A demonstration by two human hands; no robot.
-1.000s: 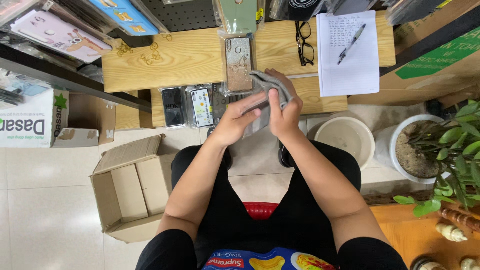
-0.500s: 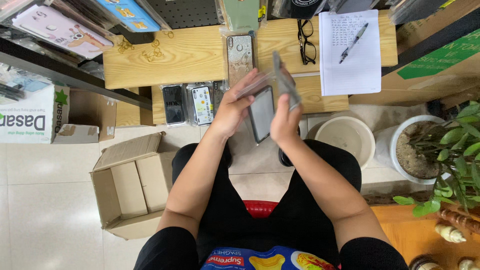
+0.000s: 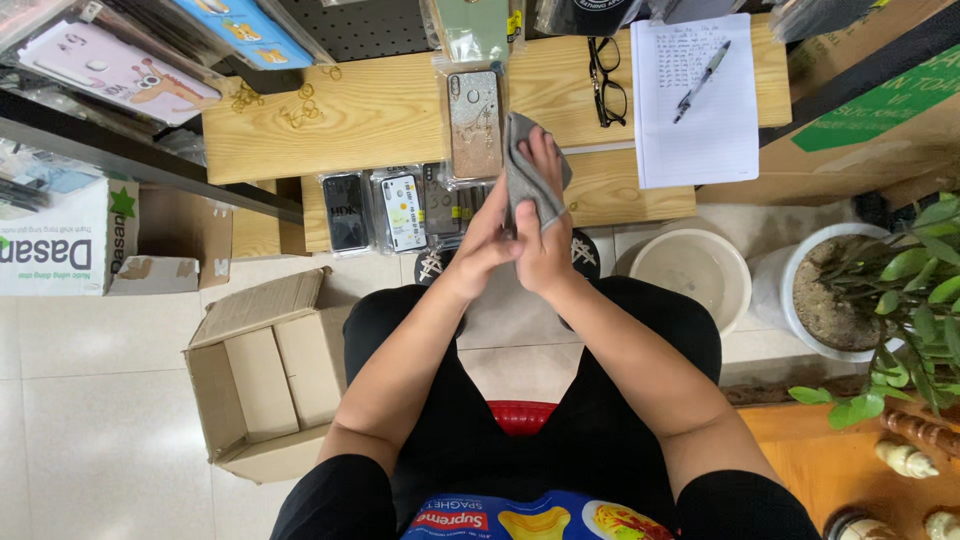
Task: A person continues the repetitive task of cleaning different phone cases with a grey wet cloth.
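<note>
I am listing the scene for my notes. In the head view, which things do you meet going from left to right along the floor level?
White carton → open cardboard box → left hand → right hand with grey cloth → white basin → potted plant.

On the desk (image 3: 380,115) the glasses (image 3: 606,80) lie left of the notepad (image 3: 700,110), and an open cardboard box (image 3: 265,375) stands on the floor (image 3: 90,420).
</note>
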